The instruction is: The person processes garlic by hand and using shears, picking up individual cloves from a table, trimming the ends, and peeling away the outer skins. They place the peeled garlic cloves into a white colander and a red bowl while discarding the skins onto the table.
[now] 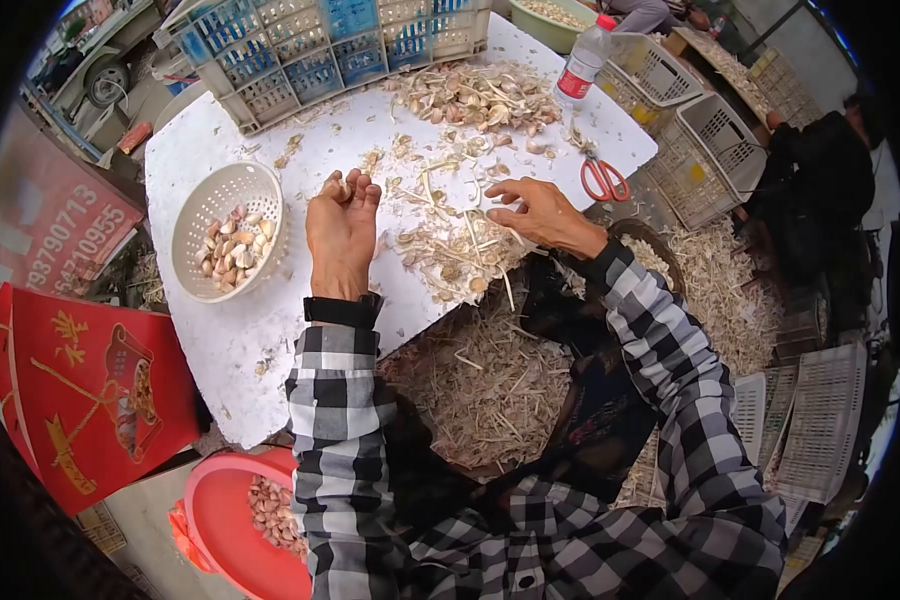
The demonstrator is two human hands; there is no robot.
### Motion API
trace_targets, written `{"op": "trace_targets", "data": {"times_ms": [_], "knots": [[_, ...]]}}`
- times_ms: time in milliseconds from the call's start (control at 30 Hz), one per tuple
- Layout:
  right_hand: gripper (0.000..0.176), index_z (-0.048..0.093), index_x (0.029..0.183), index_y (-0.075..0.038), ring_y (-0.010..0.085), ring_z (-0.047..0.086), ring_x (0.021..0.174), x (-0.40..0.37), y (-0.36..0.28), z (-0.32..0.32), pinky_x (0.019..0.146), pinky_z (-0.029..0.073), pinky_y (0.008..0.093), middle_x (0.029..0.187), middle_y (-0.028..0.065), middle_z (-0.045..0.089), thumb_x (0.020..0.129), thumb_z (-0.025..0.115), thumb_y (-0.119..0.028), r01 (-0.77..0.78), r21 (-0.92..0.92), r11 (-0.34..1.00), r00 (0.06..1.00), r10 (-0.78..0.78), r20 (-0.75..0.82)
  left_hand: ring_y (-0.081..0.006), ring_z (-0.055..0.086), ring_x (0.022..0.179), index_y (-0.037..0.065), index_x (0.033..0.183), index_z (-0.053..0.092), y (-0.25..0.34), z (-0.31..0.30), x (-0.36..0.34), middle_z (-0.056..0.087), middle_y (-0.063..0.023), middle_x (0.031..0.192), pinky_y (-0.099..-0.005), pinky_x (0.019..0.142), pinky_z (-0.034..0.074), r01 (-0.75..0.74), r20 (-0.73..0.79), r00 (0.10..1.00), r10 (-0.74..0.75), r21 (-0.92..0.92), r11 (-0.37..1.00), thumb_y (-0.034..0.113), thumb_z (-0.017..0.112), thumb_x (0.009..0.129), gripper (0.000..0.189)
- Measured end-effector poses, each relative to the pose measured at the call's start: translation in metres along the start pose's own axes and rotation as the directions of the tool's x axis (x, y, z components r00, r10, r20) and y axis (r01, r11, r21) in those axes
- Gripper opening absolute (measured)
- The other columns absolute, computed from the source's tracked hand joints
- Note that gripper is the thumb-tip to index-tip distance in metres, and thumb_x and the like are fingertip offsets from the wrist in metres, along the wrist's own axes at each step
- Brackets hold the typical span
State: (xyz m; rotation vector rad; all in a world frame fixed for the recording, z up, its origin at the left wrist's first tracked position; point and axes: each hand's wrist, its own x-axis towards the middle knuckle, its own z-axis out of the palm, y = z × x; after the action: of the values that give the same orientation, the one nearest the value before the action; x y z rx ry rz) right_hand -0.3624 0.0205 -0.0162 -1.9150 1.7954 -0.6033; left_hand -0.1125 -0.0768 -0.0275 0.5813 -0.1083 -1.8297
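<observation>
Head | left hand: curled, grip cannot tell | right hand: grip apart, near scraps | best: pinch cloves lightly

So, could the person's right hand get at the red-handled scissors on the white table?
Probably yes: the right hand is close to the red-handled scissors, and no crate, bowl or bottle stands between them on the white table.

Round white plastic colander left on flat white surface | oval pinkish garlic cloves inside | red-handled metal scissors right | cylindrical clear plastic bottle behind scissors
</observation>
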Motion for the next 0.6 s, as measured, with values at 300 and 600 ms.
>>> {"op": "trace_targets", "data": {"times_ms": [300,600], "knots": [[0.022,0.059,0.098,-0.002,0.0256,0.054,0.073,-0.047,-0.018,0.015,0.067,0.043,0.0378,0.079,0.0105,0.055,0.084,0.064,-0.017,0.232,-0.113,0.966,0.965,-0.214,0.151,-0.0109,0.04,0.062,-0.003,0.108,0.04,0.022,0.004,-0.017,0.048,-0.0093,0.087,-0.0249,0.052,0.036,0.018,0.112,0.994,-0.018,0.006,1.0,-0.002,0.035,0.09,0.019],[0.03,0.064,0.1,-0.002,0.0294,0.059,0.082,0.036,-0.021,0.052,0.074,0.048,0.0402,0.09,0.0143,0.061,0.084,0.059,-0.026,0.236,-0.097,0.967,0.972,-0.235,0.022,-0.0077,0.026,0.05,0.004,0.101,0.039,0.031,0.01,-0.032,0.034,0.0007,0.066,-0.0231,0.043,0.024,0.03,0.094,0.995,-0.034,0.039,0.999,0.006,0.033,0.094,0.009]]}}
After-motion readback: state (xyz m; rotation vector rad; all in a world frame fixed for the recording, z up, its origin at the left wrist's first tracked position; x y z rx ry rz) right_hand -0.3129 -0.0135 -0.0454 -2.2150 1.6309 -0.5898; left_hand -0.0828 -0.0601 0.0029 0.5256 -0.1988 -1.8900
